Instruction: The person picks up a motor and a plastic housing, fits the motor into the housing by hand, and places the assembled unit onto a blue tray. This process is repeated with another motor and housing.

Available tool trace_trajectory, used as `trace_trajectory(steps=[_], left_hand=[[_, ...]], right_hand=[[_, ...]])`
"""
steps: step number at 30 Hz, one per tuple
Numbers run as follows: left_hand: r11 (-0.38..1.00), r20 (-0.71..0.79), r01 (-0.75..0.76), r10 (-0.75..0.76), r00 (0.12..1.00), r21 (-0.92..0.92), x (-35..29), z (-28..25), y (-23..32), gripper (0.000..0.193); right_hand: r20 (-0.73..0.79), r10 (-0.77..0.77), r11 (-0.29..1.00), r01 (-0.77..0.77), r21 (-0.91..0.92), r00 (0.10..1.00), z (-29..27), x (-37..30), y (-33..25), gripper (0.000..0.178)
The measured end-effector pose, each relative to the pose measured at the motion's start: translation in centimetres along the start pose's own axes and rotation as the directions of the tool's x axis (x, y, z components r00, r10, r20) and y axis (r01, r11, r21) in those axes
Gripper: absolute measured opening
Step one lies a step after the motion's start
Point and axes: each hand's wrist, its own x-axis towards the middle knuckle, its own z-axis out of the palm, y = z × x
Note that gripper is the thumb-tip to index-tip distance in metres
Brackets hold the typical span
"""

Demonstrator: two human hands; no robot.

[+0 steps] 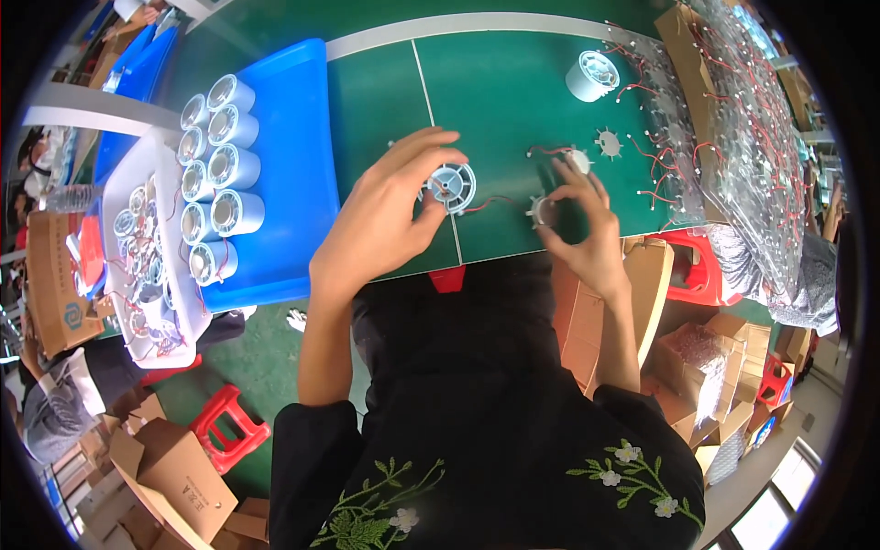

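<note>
My left hand is curled round a pale-blue round housing, its spoked open end facing up. A thin red wire runs from the housing to the right over the green table. Thumb and forefinger of my right hand pinch a small whitish toothed disc at its edges, low over the tabletop. By the other fingers of that hand lies a second pale disc with a red wire. Further right on the table is a loose toothed piece.
At left, a blue tray bears two rows of white cylindrical housings. Beyond it stands a white bin of small parts. One housing stands at the back right, near clear plastic sheets with many red-wired pieces. Cartons and red stools stand below.
</note>
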Motion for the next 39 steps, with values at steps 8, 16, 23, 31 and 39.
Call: trace_trajectory(steps=[8, 16, 23, 31, 39], left_hand=[[0.906, -0.230, 0.100, -0.003, 0.973, 0.411, -3.2, 1.5, 0.9, 0.024], [0.957, -0.375, 0.139, -0.035, 0.926, 0.254, -3.2, 3.4, -0.1, 0.013], [0.937, -0.352, -0.082, 0.207, 0.913, 0.340, -3.4, 2.8, -0.9, 0.007], [0.971, -0.508, 0.200, -0.107, 0.855, 0.132, -5.1, 3.8, -0.8, 0.007], [0.942, -0.450, 0.320, -0.242, 0.859, 0.104, -6.0, 4.1, -1.6, 0.006]], right_hand=[[0.252, -0.275, 0.942, 0.206, 0.266, 0.928, 0.5, 2.3, -4.6, 0.034], [0.469, -0.317, 0.948, 0.295, 0.122, 0.824, -0.3, 3.1, -6.1, 0.037], [0.463, -0.269, 0.946, 0.323, -0.039, 0.845, -0.4, 2.3, -6.5, 0.035], [0.492, -0.239, 0.938, 0.329, -0.104, 0.837, 0.6, 1.7, -7.0, 0.033], [0.521, -0.235, 0.941, 0.326, -0.087, 0.820, 0.1, 2.1, -6.6, 0.032]])
